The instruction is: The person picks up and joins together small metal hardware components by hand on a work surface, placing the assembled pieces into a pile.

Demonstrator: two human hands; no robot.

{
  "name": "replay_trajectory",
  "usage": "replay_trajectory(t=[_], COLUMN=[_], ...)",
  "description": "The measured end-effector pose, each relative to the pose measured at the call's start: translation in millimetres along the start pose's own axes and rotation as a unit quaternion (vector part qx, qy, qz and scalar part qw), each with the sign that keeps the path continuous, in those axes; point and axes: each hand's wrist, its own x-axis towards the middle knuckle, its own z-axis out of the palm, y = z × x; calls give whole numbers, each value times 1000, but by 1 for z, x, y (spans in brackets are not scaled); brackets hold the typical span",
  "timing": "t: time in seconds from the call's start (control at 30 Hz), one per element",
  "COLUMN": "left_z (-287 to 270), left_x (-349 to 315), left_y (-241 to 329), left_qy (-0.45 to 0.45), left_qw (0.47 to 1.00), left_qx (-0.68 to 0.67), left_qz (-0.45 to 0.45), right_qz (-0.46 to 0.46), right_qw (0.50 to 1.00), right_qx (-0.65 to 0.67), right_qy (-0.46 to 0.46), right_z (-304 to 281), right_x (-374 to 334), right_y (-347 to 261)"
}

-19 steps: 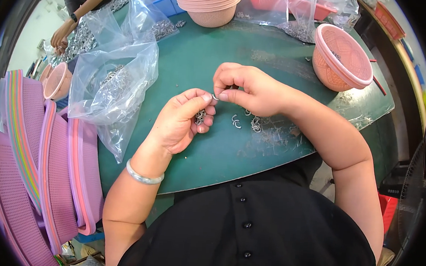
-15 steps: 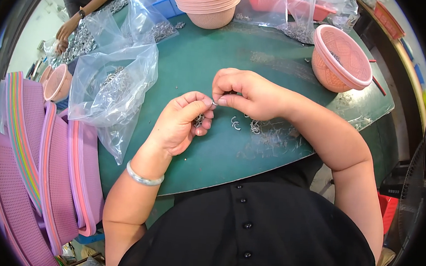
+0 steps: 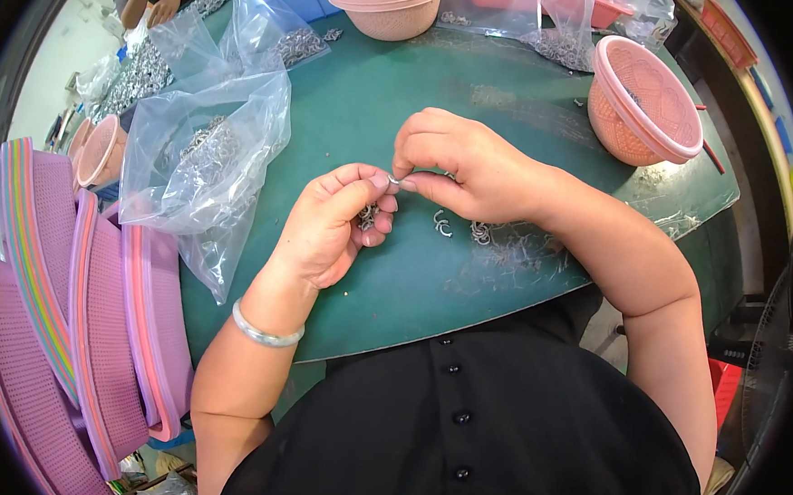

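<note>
Above the green table [image 3: 466, 293] my two hands meet at the fingertips. My left hand [image 3: 340, 212] pinches a small silvery metal ring [image 3: 394, 181] between thumb and forefinger. More small metal rings [image 3: 367, 216] lie cupped in its curled fingers. My right hand [image 3: 451, 165] is closed, its thumb and fingertips at the same ring from the other side. Whether that ring is one piece or two linked pieces is too small to tell. On the tabletop below my right hand lie several loose metal rings [image 3: 442, 223] and a small heap of them [image 3: 480, 233].
A clear plastic bag [image 3: 205, 181] of metal pieces lies left. Pink baskets [image 3: 383, 15] are stacked at the back; another pink basket [image 3: 636, 112] stands back right. Purple baskets [image 3: 106, 320] line the left side. Another person's hand [image 3: 166, 5] is at the far left.
My hands stay together at the ring, with the fingers slightly shifted. The view has tilted a little. The other person's hands at the far left have moved up.
</note>
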Motion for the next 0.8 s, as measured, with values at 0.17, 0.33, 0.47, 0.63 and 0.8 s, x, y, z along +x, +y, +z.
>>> replay_trajectory(t=[0.17,0.33,0.47,0.63,0.8], left_z=[-3,-2,-2,-1,0], left_x=[1,0,-2,-3,-4], left_y=[-1,1,2,1,2], left_qy=[-34,-38,-44,-47,-47], left_qw=[999,998,998,998,998], left_qx=[-31,-40,-41,-46,-50], left_qz=[13,15,11,5,-7], right_qz=[38,90,99,105,63], right_qw=[997,988,986,985,993], right_qx=[63,120,131,132,97], right_qy=[3,29,29,27,18], right_z=[0,3,4,3,-3], right_x=[3,1,1,2,2], right_y=[0,4,3,1,3])
